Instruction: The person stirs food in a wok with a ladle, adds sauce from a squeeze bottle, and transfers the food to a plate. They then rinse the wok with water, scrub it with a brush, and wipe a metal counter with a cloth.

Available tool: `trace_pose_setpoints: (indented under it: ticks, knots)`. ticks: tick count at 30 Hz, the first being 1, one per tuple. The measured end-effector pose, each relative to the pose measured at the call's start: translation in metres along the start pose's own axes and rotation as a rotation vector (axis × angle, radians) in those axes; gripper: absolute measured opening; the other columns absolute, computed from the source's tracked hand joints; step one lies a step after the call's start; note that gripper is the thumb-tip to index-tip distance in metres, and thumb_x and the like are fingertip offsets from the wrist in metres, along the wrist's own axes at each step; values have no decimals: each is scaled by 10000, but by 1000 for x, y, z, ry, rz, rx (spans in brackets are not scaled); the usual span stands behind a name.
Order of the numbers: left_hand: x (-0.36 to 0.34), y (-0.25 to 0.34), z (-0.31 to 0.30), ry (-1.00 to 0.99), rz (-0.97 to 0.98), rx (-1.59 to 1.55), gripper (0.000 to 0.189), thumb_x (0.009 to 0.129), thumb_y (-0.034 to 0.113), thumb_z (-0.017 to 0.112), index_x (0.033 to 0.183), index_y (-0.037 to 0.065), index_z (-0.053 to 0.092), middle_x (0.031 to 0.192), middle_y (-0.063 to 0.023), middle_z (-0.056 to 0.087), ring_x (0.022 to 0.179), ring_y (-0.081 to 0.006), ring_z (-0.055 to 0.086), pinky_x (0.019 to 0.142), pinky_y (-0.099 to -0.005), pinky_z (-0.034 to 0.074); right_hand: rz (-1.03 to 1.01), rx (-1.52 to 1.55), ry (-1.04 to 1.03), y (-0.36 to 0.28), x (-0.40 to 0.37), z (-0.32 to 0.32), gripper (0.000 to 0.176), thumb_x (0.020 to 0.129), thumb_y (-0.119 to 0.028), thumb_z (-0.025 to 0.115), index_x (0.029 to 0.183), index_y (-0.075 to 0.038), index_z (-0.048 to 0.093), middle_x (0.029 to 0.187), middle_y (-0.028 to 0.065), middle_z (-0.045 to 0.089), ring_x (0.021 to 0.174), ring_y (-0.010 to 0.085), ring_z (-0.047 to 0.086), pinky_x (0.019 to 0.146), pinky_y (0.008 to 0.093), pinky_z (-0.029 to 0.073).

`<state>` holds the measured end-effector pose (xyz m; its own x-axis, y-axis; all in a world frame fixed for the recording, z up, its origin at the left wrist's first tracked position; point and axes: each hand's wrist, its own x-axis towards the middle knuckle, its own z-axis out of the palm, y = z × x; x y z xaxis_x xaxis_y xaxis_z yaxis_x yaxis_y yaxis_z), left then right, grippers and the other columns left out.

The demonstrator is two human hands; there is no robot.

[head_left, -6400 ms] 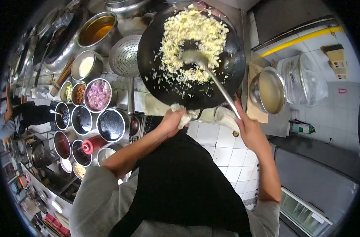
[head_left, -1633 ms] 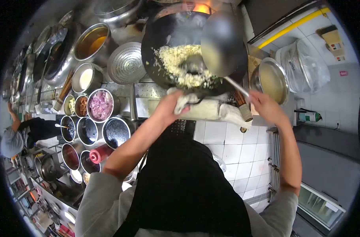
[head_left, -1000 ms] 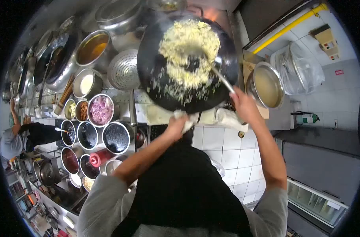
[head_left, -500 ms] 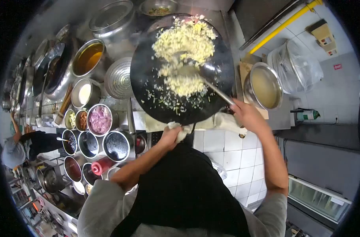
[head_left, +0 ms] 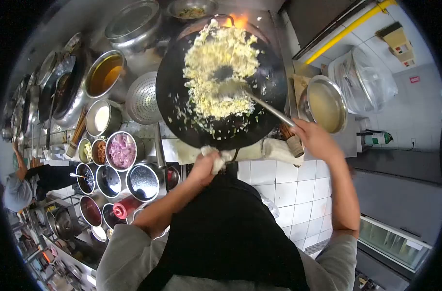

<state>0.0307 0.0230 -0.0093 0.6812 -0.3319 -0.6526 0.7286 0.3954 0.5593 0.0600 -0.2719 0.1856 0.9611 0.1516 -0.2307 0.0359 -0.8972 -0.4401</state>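
Our left hand point(head_left: 202, 169) clenches off-white cloth point(head_left: 218, 164) at the round black metal wok point(head_left: 275, 88) (bare near its right edge); our extended right hand point(head_left: 315, 139) grips a silver metal ladle point(head_left: 269, 110).

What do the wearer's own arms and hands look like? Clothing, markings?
Loose, plain grey sleeves ending near the elbows; bare forearms. Left hand and right hand ungloved; no watch or bracelet visible. Black apron.
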Motion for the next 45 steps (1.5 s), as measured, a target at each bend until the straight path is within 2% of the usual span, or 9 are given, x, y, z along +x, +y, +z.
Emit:
trace_pose_setpoints:
  ticks: [5, 11, 17, 23, 29, 31, 37, 41, 45]
  knots:
    - [25, 97, 51, -34, -40, -237, 121, 905, 157, 472, 967, 58, 503, 864, -91, 573, 765, -192, 593, 531, -334, 496, 19, -17, -209, 9, 33, -22, 335, 919, -271, 503, 1140, -27, 564, 788, 198, 621, 629, 313, 575, 611, 389, 451]
    - [35, -26, -14, 26, 48, -80, 200, 853, 40, 507, 1050, 6, 508, 925, -126, 587, 772, -231, 613, 589, -351, 540, 68, -42, 194, 2, 24, 26, 312, 912, -268, 495, 1096, -33, 584, 817, 258, 608, 775, 405, 598, 711, 465, 456]
    - [38, 86, 35, -36, 22, -214, 118, 906, 144, 423, 920, 50, 493, 882, -120, 585, 683, -234, 580, 570, -331, 510, 36, -74, -218, -11, 24, -45, 316, 902, -282, 503, 1066, -28, 593, 812, 260, 606, 775, 413, 592, 706, 463, 456]
    - [53, -1, 3, 2, 116, 184, 169, 837, 50, 541, 1001, 14, 529, 876, -106, 602, 771, -221, 615, 615, -358, 524, 78, -46, 203, 7, 58, 38, 332, 910, -297, 494, 1045, -12, 598, 883, 220, 622, 825, 392, 593, 720, 431, 463]
    - [-6, 76, 33, 46, -45, -120, 172, 906, 197, 475, 1005, 62, 518, 909, -71, 607, 835, -190, 605, 648, -355, 520, -92, 47, -86, -10, 11, -33, 308, 915, -281, 499, 1090, -43, 584, 733, 188, 588, 622, 350, 519, 620, 371, 441]
    - [16, 96, 50, 18, -32, -180, 148, 918, 183, 442, 958, 53, 498, 834, -108, 577, 638, -196, 554, 533, -319, 511, -5, -50, -258, -15, 42, -46, 285, 915, -271, 500, 1048, -35, 589, 708, 177, 570, 615, 348, 489, 606, 356, 433]
    - [52, -22, 10, 71, 93, 4, 176, 885, 91, 481, 1044, 18, 479, 924, -126, 575, 794, -230, 603, 617, -351, 534, 6, -46, 197, -6, 59, 35, 281, 908, -287, 498, 994, -35, 589, 763, 249, 592, 707, 425, 580, 653, 495, 452]
    - [-3, 23, 15, 42, 42, -63, 139, 899, 134, 468, 998, 40, 489, 911, -121, 581, 803, -223, 594, 602, -331, 520, 8, 13, -207, -21, 1, -18, 301, 905, -282, 503, 1035, -25, 591, 760, 234, 604, 749, 412, 592, 686, 470, 454]
    - [20, 95, 51, 21, -5, -129, 137, 909, 178, 465, 970, 62, 505, 876, -112, 587, 739, -179, 568, 608, -319, 513, -40, -85, -212, -23, 45, -25, 321, 906, -289, 499, 1055, -16, 578, 756, 227, 609, 759, 410, 593, 706, 465, 457]
